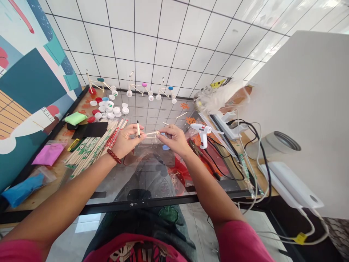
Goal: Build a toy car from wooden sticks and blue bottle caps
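Both hands meet above the middle of the glass table. My left hand [125, 141] is closed on one end of a small frame of pale wooden sticks [151, 134], where a short black-tipped crosspiece [138, 129] stands up by the fingers. At the frame's other end, my right hand [176, 140] pinches the sticks; a thin stick end pokes out above its fingers. Whether that piece is joined to the frame, I cannot tell. Behind stand three small stick bicycles with bottle-cap wheels, having a green [100, 79], a pink [144, 84] and a blue seat [170, 88].
Bottle caps [109, 105] and wrapped chopsticks [88, 151] lie at left, near bags of pink [49, 153] and blue clay [24, 187]. A white glue gun [203, 135], pliers [203, 158] and black cables are on the right. A red bowl [178, 183] with stick pieces shows through the glass.
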The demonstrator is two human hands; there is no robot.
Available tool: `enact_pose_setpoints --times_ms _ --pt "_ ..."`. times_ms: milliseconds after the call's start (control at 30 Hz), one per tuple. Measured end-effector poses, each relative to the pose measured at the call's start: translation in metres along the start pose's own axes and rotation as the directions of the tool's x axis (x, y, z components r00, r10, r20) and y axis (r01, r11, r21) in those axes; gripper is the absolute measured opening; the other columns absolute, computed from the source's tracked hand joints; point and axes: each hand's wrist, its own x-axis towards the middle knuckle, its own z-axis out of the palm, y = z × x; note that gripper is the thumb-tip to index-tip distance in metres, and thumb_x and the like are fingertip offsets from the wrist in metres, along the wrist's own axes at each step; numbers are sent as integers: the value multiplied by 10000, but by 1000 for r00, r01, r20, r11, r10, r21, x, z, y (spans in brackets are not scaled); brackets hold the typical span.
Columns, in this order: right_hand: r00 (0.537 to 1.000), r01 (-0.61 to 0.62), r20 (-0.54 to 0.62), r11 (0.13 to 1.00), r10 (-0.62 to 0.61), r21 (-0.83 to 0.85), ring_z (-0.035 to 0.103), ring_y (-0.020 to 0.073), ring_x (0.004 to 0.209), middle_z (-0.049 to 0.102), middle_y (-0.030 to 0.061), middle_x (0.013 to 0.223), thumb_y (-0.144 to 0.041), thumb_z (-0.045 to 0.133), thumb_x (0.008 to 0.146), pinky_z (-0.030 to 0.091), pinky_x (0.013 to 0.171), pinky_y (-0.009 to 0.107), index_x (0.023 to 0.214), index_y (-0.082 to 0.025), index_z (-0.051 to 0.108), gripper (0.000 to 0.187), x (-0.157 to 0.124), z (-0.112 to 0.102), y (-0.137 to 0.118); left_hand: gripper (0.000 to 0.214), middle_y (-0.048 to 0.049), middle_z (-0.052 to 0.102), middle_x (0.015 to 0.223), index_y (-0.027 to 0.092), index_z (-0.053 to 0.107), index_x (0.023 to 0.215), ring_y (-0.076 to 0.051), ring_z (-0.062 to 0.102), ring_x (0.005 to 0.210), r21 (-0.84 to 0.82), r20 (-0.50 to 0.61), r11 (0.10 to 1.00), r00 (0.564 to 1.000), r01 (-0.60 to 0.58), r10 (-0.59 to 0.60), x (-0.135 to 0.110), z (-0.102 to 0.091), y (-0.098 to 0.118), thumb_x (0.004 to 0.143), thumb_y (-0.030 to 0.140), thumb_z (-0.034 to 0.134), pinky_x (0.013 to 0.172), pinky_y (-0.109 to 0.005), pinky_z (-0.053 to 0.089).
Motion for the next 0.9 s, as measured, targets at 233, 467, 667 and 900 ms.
enact_pose_setpoints --times_ms 233,467,667,900 --pt "1000 -23 17 1000 23 12 475 128 652 558 -15 706 -380 751 840 429 647 303 904 -232 828 178 -4 2 -4 199 -75 754 1117 224 761 804 -274 686 1106 -20 -33 1000 999 9 -10 1 -1 -2 774 420 751 1065 -465 505" --pt "1000 -28 0 999 28 35 487 128 645 584 -7 713 -380 748 837 447 642 306 889 -226 830 182 -4 4 -5 225 -78 751 1125 229 757 789 -286 675 1131 -36 -23 999 999 21 -22 1 -1 -3 769 453 749 1053 -465 509" --pt "1000 -11 11 999 10 53 478 124 644 589 -8 722 -404 751 849 443 644 308 868 -214 817 203 -3 5 -3 229 -82 745 1136 231 752 780 -285 671 1142 -40 -13 999 999 37 -38 2 -1 -3 771 460 743 1048 -455 512" --pt "996 -77 52 997 75 31 490 144 746 564 1 894 -414 875 672 459 700 305 1238 -215 707 623 -4 -11 -9 339 -94 729 1228 232 749 965 -311 642 1233 -31 -15 999 1000 28 -28 0 -7 -8 710 449 809 1137 -498 452"
